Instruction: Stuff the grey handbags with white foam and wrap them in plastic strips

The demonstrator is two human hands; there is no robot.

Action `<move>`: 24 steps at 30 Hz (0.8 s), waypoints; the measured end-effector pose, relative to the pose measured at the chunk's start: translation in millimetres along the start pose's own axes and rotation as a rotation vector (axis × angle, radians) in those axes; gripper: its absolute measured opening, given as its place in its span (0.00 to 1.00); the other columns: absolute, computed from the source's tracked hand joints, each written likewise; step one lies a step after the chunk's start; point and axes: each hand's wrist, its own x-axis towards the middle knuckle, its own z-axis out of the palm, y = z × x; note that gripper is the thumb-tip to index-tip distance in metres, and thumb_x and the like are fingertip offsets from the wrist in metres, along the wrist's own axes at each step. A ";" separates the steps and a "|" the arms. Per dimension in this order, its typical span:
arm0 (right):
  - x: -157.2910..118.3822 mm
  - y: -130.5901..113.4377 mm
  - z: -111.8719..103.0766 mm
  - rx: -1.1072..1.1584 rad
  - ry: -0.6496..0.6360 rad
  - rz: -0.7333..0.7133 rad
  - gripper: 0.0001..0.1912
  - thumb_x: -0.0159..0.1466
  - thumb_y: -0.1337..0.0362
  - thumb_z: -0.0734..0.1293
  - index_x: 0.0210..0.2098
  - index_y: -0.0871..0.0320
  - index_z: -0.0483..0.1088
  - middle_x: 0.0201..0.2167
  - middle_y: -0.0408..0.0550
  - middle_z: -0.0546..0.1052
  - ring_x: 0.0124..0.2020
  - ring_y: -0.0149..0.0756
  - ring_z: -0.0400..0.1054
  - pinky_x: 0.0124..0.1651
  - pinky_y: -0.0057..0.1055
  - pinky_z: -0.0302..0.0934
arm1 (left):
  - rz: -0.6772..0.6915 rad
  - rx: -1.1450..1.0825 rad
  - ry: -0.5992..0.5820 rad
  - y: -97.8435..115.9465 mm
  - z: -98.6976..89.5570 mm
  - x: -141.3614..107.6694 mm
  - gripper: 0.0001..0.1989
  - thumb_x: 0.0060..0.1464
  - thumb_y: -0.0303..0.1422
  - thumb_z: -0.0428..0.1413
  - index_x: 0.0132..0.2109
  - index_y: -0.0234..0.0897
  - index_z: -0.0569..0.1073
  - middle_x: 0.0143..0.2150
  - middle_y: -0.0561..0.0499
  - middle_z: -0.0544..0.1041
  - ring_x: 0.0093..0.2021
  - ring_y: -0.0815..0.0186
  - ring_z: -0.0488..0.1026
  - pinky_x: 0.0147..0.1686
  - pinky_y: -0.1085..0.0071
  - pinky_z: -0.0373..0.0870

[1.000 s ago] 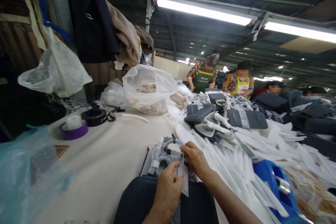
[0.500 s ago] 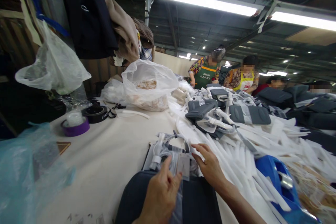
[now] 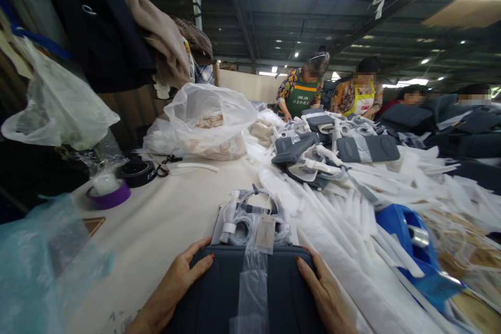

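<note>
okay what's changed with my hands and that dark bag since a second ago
The tag was let go. The left hand's grip moved left to the left side of the dark bag, the right hand's grip right and down to its right side; both now hold it. The purple tape roll and black tape roll stayed put.

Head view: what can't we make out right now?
Dark item, head view: near end cut off by the bottom edge.
Left hand and right hand, head view: some fingers hidden by the dark item.
Hang tag, head view: any print too small to read.
White plastic bag, head view: contents unclear through cloudy plastic.
</note>
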 end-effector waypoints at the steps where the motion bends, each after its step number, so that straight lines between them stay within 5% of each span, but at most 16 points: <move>1: 0.1 1.4 0.2 -0.016 0.021 -0.026 0.26 0.57 0.47 0.62 0.51 0.53 0.66 0.53 0.49 0.71 0.57 0.47 0.60 0.64 0.41 0.48 | -0.001 -0.020 0.001 -2.0 -0.6 -0.7 0.35 0.42 0.51 0.58 0.55 0.34 0.69 0.50 0.43 0.76 0.47 0.52 0.74 0.47 0.58 0.71; 7: 2.2 3.7 12.1 -0.325 0.195 -0.484 0.18 0.63 0.56 0.58 0.50 0.54 0.66 0.50 0.52 0.71 0.52 0.45 0.64 0.57 0.45 0.58 | 0.299 0.151 0.218 -10.4 -4.5 5.9 0.24 0.40 0.48 0.59 0.42 0.38 0.77 0.47 0.46 0.76 0.53 0.54 0.69 0.56 0.62 0.62; 13: 4.4 0.8 30.5 -0.650 0.389 -0.778 0.15 0.66 0.55 0.57 0.46 0.57 0.64 0.41 0.55 0.73 0.44 0.45 0.68 0.46 0.43 0.64 | 0.291 0.148 -0.014 11.4 -7.9 22.7 0.15 0.47 0.43 0.55 0.37 0.37 0.78 0.37 0.48 0.77 0.41 0.59 0.73 0.43 0.67 0.68; 18: 5.9 6.7 30.7 -0.725 0.409 -0.868 0.15 0.68 0.58 0.55 0.48 0.58 0.64 0.39 0.53 0.73 0.41 0.43 0.67 0.44 0.39 0.64 | 0.264 0.060 0.035 24.1 -0.7 75.7 0.22 0.39 0.38 0.57 0.43 0.33 0.75 0.41 0.46 0.77 0.40 0.59 0.73 0.44 0.65 0.68; 24: 9.9 13.3 32.2 -0.685 0.426 -0.823 0.10 0.68 0.59 0.56 0.41 0.56 0.65 0.35 0.49 0.71 0.37 0.39 0.66 0.40 0.35 0.63 | 0.265 0.032 -0.110 33.0 25.0 125.0 0.21 0.39 0.37 0.54 0.43 0.33 0.76 0.38 0.48 0.78 0.39 0.59 0.73 0.40 0.67 0.69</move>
